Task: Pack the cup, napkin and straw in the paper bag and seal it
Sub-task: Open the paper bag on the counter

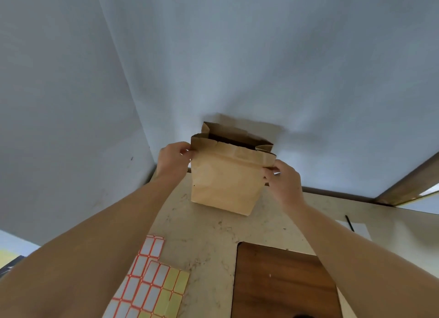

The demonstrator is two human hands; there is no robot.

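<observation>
Two bare forearms fill the lower corners of the frame and reach up toward the centre, where a brown paper bag (225, 177) stands upright on a pale, speckled counter (204, 234) close to a white wall (237, 56). The bag's mouth is open at the top, its front edge folded over toward the camera, and the dark inside shows nothing that can be made out. The left hand (173, 162) pinches the bag's upper left corner between thumb and fingers; the right hand (283, 181) pinches the upper right corner in the same way, fingers curled on the paper. The two hands sit apart, one on each side of the bag. In the lower left of the frame, sheets of label stickers (152, 279) lie flat on the counter, some white with red borders, some yellow. A dark wooden board (282, 282) lies in the lower middle. At the right edge, a thin black straw (349, 223) rests on a white napkin (356, 229), well apart from the bag.
</observation>
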